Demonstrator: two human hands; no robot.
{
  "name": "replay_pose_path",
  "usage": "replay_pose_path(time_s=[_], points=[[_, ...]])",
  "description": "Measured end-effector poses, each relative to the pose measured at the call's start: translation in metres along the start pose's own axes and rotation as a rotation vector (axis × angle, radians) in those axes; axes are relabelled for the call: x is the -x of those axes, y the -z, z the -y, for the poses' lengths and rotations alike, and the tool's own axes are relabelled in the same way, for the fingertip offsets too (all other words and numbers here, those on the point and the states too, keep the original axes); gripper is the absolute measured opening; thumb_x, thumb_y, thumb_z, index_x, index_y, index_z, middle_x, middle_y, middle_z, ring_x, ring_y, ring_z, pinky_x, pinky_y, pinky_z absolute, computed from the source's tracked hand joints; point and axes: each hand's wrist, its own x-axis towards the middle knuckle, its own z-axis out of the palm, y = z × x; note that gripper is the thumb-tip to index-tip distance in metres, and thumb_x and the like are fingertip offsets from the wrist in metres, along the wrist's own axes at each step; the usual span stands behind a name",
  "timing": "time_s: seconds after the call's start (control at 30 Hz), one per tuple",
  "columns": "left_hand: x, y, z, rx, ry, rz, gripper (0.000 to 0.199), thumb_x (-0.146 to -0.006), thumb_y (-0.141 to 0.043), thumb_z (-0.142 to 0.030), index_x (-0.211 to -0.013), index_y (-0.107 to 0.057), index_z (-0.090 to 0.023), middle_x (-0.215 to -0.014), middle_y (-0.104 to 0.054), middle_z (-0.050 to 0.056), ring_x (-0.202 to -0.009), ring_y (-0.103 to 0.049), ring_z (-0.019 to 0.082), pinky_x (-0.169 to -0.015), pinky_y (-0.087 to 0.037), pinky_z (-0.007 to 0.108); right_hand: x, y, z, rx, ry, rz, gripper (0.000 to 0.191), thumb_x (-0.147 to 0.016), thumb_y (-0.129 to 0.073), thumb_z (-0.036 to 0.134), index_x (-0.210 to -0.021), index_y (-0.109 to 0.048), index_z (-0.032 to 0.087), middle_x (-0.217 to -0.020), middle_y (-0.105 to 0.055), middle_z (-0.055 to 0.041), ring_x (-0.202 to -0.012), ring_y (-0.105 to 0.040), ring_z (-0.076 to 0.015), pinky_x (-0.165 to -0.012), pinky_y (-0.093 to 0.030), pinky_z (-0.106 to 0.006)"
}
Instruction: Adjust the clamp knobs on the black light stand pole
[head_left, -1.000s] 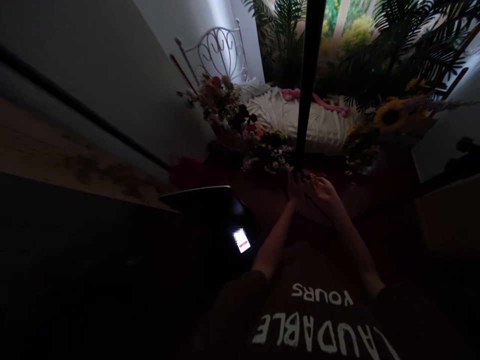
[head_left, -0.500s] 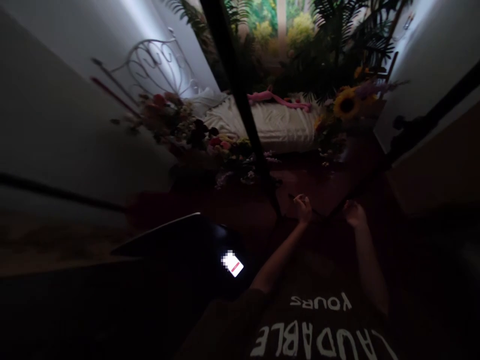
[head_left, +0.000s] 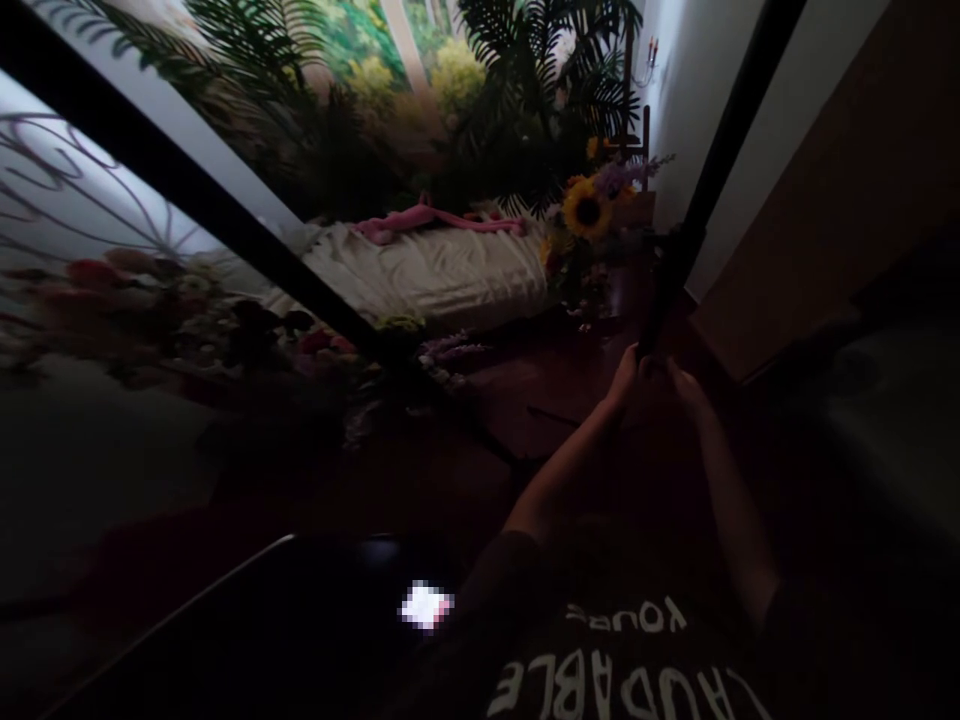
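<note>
Letters in white run upside down across the dark shirt (head_left: 622, 690) at five o'clock, closest to us. Round at seven, a black worktop (head_left: 247, 630) with a pale edge, and a glowing screen (head_left: 425, 606) bright against it! Up to three o'clock, where both hands are at work: left hand (head_left: 627, 380) right at the lower part of a dark pole (head_left: 731, 150), right hand (head_left: 686, 388) just beside it, fingers curled inward. How firm is either grip? Too dark between them; I cannot tell whether they're closed on the pole or only against it. That pole leans away up toward half past one. A second pole (head_left: 225, 217) slants from ten o'clock down past the middle. Flowers (head_left: 97, 275) crowd nine o'clock, sunflower (head_left: 586, 210) blazing between one and two. Beyond, white cloth (head_left: 435, 280) lies rumpled at eleven, pink soft toy (head_left: 424, 218) stretched along it, and at the back, palm leaves (head_left: 517, 40) at half past twelve.
</note>
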Motion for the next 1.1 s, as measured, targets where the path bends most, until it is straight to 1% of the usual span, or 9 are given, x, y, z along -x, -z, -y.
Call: replay_pose_path(time_s=[0.17,0.23,0.37,0.53,0.67,0.73,0.83,0.97,1.1], points=[[0.002,0.003,0.0,-0.037,0.035,-0.01,0.034,-0.097,-0.049,-0.036,-0.126,-0.052,-0.019,-0.109,-0.067,0.011,-0.098,-0.064,0.02,-0.091,-0.05,0.036,0.004,-0.005,0.005,-0.103,-0.033,0.085,0.038,-0.074,-0.076,0.055,-0.084,-0.072,0.018,-0.08,-0.075,-0.003,-0.077,-0.07,-0.0174,-0.071,-0.053,-0.027],[0.003,0.004,-0.001,-0.045,0.022,-0.017,0.031,-0.097,-0.049,-0.035,-0.124,-0.053,-0.02,-0.11,-0.067,0.011,-0.099,-0.064,0.02,-0.091,-0.05,0.035,0.005,-0.005,0.007,-0.085,-0.012,0.054,0.037,-0.07,-0.08,0.051,-0.081,-0.068,0.018,-0.077,-0.073,-0.0019,-0.074,-0.068,-0.0159,-0.07,-0.051,-0.026],[0.002,0.004,-0.004,-0.05,0.003,0.001,0.027,-0.097,-0.047,-0.032,-0.12,-0.053,-0.02,-0.107,-0.067,0.01,-0.097,-0.063,0.019,-0.089,-0.05,0.033,0.007,-0.004,0.007,-0.048,0.171,-0.028,0.039,-0.06,-0.087,0.04,-0.084,-0.062,0.022,-0.082,-0.07,0.0022,-0.081,-0.066,-0.0154,-0.079,-0.051,-0.027],[0.002,0.004,-0.003,-0.053,-0.01,-0.016,0.025,-0.096,-0.048,-0.033,-0.116,-0.053,-0.019,-0.101,-0.066,0.009,-0.09,-0.063,0.017,-0.085,-0.05,0.032,0.008,-0.007,0.005,-0.043,0.353,-0.004,0.03,-0.063,-0.084,0.03,-0.083,-0.064,0.022,-0.091,-0.07,-0.0012,-0.092,-0.066,-0.0173,-0.093,-0.051,-0.032],[0.003,0.003,-0.003,-0.017,0.009,-0.011,0.027,-0.097,-0.047,-0.036,-0.118,-0.053,-0.02,-0.096,-0.066,0.006,-0.08,-0.062,0.014,-0.079,-0.05,0.028,0.01,-0.009,0.003,-0.016,0.424,-0.125,0.008,-0.07,-0.073,0.023,-0.07,-0.065,0.022,-0.097,-0.069,-0.0048,-0.096,-0.065,-0.0185,-0.097,-0.05,-0.035],[0.003,0.004,-0.005,-0.015,0.014,-0.008,0.027,-0.097,-0.047,-0.035,-0.118,-0.053,-0.019,-0.094,-0.066,0.006,-0.078,-0.062,0.014,-0.078,-0.051,0.028,0.011,-0.008,0.007,0.048,0.473,-0.207,0.016,-0.076,-0.066,0.023,-0.06,-0.063,0.022,-0.1,-0.068,-0.0061,-0.098,-0.064,-0.0196,-0.099,-0.05,-0.037],[0.003,0.004,-0.007,-0.03,-0.001,-0.023,0.025,-0.097,-0.047,-0.034,-0.117,-0.053,-0.019,-0.095,-0.067,0.007,-0.081,-0.063,0.015,-0.079,-0.052,0.03,0.013,-0.007,0.031,0.112,0.609,-0.242,0.021,-0.083,-0.06,0.028,-0.064,-0.065,0.024,-0.103,-0.068,-0.0068,-0.105,-0.062,-0.0215,-0.105,-0.047,-0.04],[0.004,0.003,-0.008,-0.025,0.008,-0.018,0.026,-0.097,-0.047,-0.034,-0.118,-0.053,-0.019,-0.096,-0.067,0.008,-0.077,-0.063,0.014,-0.076,-0.051,0.029,0.014,-0.017,0.093,0.068,0.872,-0.28,0.024,-0.096,-0.047,0.042,-0.103,-0.066,0.028,-0.113,-0.066,-0.0066,-0.111,-0.062,-0.0225,-0.101,-0.051,-0.043],[0.004,0.002,-0.008,0.013,0.044,0.001,0.028,-0.098,-0.045,-0.034,-0.12,-0.052,-0.019,-0.095,-0.067,0.007,-0.071,-0.061,0.013,-0.072,-0.051,0.029,0.012,-0.045,0.161,0.259,1.173,-0.358,0.047,-0.094,-0.054,0.044,-0.137,-0.047,0.026,-0.137,-0.051,-0.0095,-0.131,-0.052,-0.0266,-0.107,-0.048,-0.051]])
